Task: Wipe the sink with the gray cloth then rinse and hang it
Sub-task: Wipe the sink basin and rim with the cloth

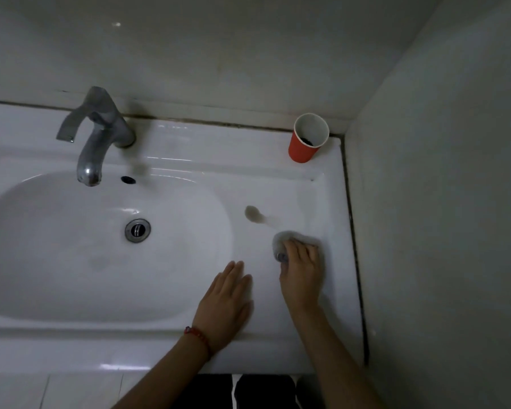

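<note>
Head view puts the gray cloth (292, 242) bunched under my right hand (303, 274), fingers curled over it in a closed grip, on the sink's (189, 178) flat right ledge. A brownish smear (252, 214) lies just beyond and left of the cloth. My left hand (226, 302) rests flat and open nearer the basin. Close on the right stands the wall (440, 231), so free room is leftward.

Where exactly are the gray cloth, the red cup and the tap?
gray cloth (289, 239), head view, on the bunched part beyond the fingers.
red cup (303, 150), head view, on its outer red wall.
tap (93, 152), head view, on the spout's middle.
</note>
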`<control>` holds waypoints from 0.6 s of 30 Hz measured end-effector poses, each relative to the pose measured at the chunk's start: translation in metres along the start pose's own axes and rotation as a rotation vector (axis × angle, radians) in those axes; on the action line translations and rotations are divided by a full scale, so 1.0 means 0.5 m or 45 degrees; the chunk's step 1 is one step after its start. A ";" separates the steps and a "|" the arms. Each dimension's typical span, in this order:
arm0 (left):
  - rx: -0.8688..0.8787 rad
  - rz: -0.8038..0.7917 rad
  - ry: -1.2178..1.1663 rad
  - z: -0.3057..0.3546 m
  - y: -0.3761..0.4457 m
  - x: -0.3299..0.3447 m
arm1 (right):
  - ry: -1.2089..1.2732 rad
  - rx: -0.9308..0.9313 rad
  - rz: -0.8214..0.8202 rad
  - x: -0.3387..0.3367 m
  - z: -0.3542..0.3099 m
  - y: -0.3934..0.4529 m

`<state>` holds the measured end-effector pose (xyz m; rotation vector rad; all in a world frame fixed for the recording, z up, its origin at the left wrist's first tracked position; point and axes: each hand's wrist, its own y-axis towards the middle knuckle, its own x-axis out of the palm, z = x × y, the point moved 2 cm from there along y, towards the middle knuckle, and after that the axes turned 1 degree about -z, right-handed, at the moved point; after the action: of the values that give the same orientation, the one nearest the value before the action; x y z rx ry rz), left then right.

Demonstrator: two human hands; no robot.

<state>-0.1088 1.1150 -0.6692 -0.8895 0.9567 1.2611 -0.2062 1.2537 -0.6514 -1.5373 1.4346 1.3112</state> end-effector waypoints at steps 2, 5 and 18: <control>0.003 -0.008 -0.005 -0.002 -0.002 0.002 | 0.020 -0.022 -0.015 0.008 -0.001 0.046; 0.008 -0.019 0.015 -0.003 -0.002 0.004 | 0.121 0.000 -0.084 0.018 -0.018 0.157; 0.008 -0.008 0.033 -0.001 -0.001 0.002 | 0.215 -0.080 -0.092 0.040 -0.079 0.145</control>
<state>-0.1084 1.1147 -0.6702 -0.9051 0.9770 1.2437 -0.2692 1.1972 -0.6470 -1.7609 1.4373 1.2180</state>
